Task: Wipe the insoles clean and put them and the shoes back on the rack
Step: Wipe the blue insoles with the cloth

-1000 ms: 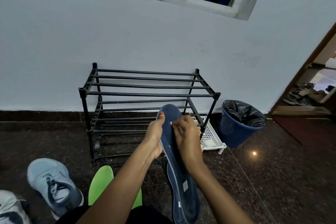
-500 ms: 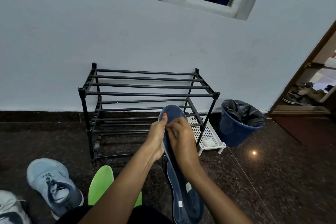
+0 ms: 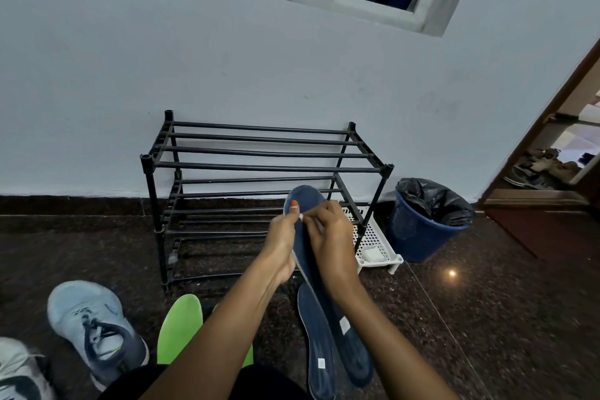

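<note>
While the wiping goes on at frame centre, the left hand [image 3: 281, 245] clasps the edge of a blue insole [image 3: 306, 200] near its toe, thumb laid across its face, apparently to brace it against rubbing. The right hand [image 3: 329, 237], fingers curled, pinches a small white piece [image 3: 301, 217] against the insole just below the toe; it is probably a wipe, though too small to be sure. Held off the floor, the insole runs lengthwise from its toe, up-frame toward the black rack [image 3: 266, 168], down to its heel at lower right near the person's lap. A second blue insole [image 3: 316, 344] lies parallel just beside its lower half; whether it is held or resting cannot be told. At lower left, a green insole [image 3: 180, 325], a light-blue shoe [image 3: 91, 325] and a white shoe [image 3: 14, 370] wait on the dark floor, so nothing appears returned to the rack yet. Right of the rack stand a white tray [image 3: 373, 243] and a blue bin [image 3: 418, 237].
</note>
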{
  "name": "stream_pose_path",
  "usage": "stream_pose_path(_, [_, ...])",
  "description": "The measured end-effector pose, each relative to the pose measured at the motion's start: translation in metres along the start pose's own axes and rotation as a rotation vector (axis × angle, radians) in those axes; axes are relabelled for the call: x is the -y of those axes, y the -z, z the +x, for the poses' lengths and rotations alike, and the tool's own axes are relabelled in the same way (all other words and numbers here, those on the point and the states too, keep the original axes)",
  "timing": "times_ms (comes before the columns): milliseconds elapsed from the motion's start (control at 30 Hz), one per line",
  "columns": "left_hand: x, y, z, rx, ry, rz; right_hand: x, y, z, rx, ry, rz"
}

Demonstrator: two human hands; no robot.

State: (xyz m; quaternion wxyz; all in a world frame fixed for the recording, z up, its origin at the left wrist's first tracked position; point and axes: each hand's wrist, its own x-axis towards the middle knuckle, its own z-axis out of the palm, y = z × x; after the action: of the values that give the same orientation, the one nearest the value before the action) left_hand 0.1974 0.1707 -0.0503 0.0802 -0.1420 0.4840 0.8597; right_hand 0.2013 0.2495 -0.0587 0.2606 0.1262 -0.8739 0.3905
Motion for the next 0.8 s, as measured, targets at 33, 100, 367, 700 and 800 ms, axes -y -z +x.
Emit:
stream_pose_path(33, [0.001, -0.001, 0.000, 0.003, 0.004, -0.001, -0.003, 0.003, 0.005, -0.026, -0.034, 0.003])
stream_pose_path(100, [0.002, -0.002, 0.000, 0.001, 0.012, -0.012, -0.004, 0.007, 0.012, -0.054, -0.080, 0.011])
stream_pose_path(367, [-0.006, 0.003, 0.000, -0.034, 0.037, -0.060, 0.003, -0.005, -0.010, 0.009, 0.031, -0.007])
stream_pose_path(700, [-0.007, 0.004, 0.001, -0.079, -0.015, -0.044, 0.004, -0.006, -0.005, -0.014, -0.027, -0.016])
stream_pose_path(800, [-0.007, 0.005, 0.000, -0.068, -0.034, -0.035, 0.008, -0.007, -0.013, 0.008, 0.015, -0.004])
